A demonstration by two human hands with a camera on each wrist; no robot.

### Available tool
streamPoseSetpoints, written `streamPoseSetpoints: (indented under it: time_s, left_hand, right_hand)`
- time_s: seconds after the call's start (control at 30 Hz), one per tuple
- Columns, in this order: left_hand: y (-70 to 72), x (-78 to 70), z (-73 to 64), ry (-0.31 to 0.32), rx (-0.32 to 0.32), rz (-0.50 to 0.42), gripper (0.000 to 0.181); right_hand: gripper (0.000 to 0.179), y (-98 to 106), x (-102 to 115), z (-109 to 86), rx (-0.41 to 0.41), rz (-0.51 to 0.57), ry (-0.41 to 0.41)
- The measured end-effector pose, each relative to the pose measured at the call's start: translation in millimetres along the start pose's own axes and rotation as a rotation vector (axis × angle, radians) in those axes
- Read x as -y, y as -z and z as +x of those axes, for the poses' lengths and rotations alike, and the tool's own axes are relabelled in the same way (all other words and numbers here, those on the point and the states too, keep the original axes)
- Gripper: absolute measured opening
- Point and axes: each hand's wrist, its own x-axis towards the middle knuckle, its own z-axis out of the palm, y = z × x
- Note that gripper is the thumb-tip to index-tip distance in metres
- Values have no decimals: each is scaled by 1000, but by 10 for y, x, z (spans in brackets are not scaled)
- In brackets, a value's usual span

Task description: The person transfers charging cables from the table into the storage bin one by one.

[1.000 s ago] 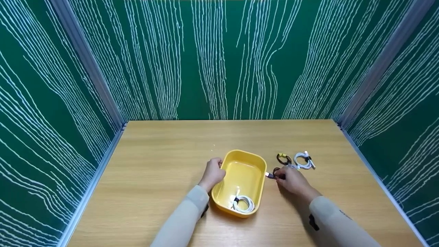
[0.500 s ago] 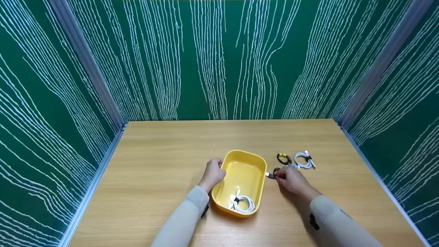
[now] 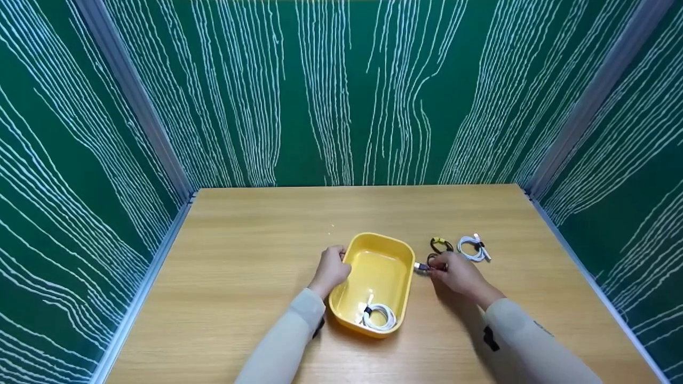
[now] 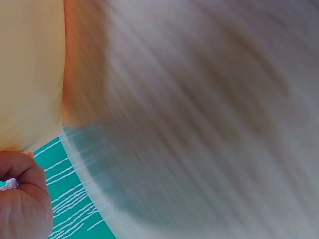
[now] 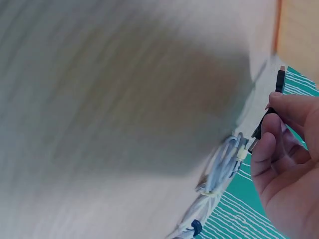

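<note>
My left hand point(image 3: 331, 271) grips the left rim of a yellow bin point(image 3: 381, 277), thumb over the edge; in the left wrist view the curled fingers show at the bin's wall. Inside the bin's near end lies a coiled white cable point(image 3: 392, 317) with a black tie. To the right of the bin, my right hand point(image 3: 463, 274) pinches a black USB cable point(image 5: 280, 82) between thumb and fingers. Its metal-tipped plug point(image 3: 419, 266) points left, right at the bin's wall in the head view. The rest of this cable is partly hidden by the fingers.
Just beyond my right hand lie a dark coiled cable with a yellow tie point(image 3: 438, 241) and a white coiled cable point(image 3: 463, 252) with a black tie. Pale coiled cables point(image 5: 224, 164) show in the right wrist view. Green, white-lined walls point(image 3: 368, 106) enclose the wooden table point(image 3: 240, 256).
My right hand has shifted slightly up and to the right in the head view, with the black USB cable in its fingers. The left hand and the bin stay in place.
</note>
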Motion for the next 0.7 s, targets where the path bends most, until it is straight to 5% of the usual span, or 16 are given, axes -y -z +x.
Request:
streamPoseSetpoints:
  time_s: [0.33,0.7]
  left_hand:
    - [11,-15,-4,16,14,-29,28]
    - [13,-31,-21,48,16,-13,30]
  right_hand:
    - [9,189,109,48,-51,26,15]
    - [12,392,255,148,-18,-4,-33]
